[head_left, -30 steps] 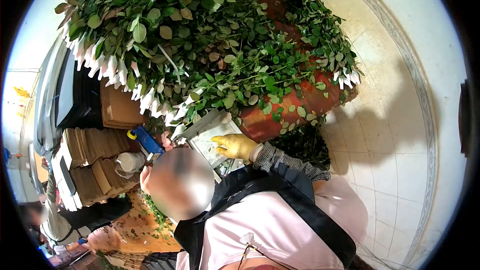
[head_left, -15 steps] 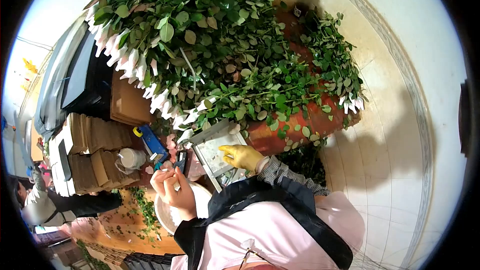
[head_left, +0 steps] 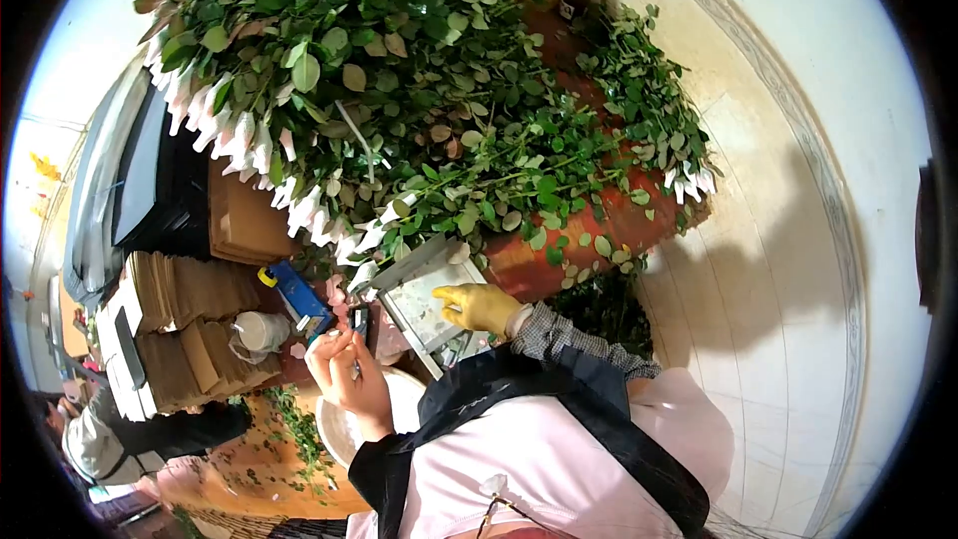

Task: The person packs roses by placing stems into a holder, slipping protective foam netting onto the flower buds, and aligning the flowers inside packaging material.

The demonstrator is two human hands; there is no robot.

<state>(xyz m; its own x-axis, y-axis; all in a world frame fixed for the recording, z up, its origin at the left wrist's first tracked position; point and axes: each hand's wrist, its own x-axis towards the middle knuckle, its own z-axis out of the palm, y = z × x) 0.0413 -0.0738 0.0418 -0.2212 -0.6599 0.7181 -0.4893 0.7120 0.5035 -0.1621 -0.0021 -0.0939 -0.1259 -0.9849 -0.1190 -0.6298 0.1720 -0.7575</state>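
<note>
Beneath the right hand (head_left: 481,308) (yellow-gloved), a metal-rimmed tray (head_left: 414,301).

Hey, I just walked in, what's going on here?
Someone in a pale pink top is at a red surface heaped with green leafy stems, with white sleeves along one edge. The yellow-gloved right hand is open over a shallow grey metal-edged tray and seems to hold nothing. The bare left hand is curled near a white round container; whether it grips something small, I can't tell.
</note>
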